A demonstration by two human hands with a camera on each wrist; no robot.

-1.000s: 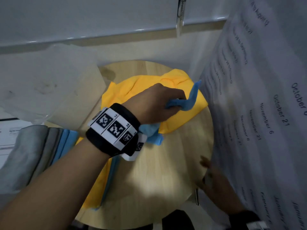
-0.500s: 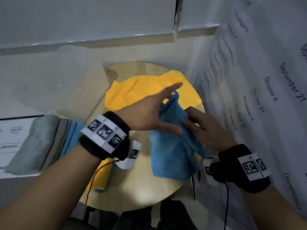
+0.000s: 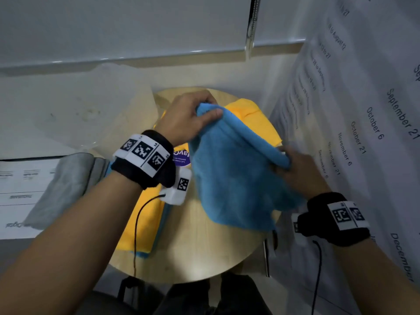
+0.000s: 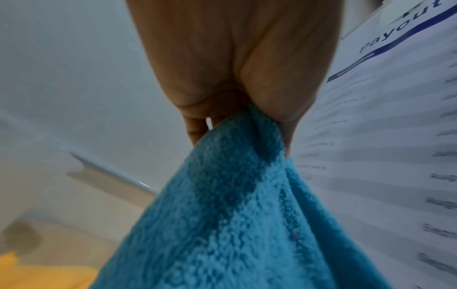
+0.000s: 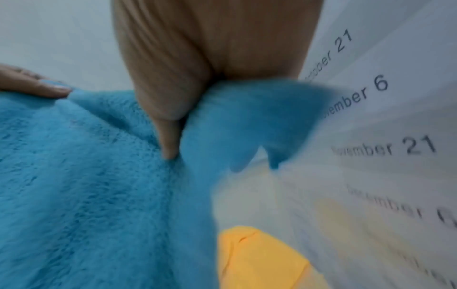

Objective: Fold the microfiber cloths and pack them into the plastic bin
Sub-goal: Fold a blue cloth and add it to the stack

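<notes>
A blue microfiber cloth [image 3: 236, 178] hangs stretched between both hands above the round wooden table [image 3: 204, 253]. My left hand [image 3: 193, 114] pinches its far corner, and the left wrist view shows the blue cloth [image 4: 222, 215] bunched between thumb and fingers. At the right, my right hand [image 3: 295, 169] grips the other top corner, with the blue cloth [image 5: 86, 185] spreading out below it. A yellow cloth [image 3: 256, 119] lies spread on the table behind. More yellow and blue cloths [image 3: 145, 219] lie under my left forearm. The clear plastic bin [image 3: 91, 105] sits at the back left.
Folded grey and blue cloths [image 3: 68, 185] lie at the left on printed paper. A large printed sheet with dates [image 3: 363, 133] hangs close along the right side. A white wall panel runs across the back.
My left hand has closed on the blue cloth's corner and moved it farther away. The right hand took the other corner, and the cloth is now stretched out between them.
</notes>
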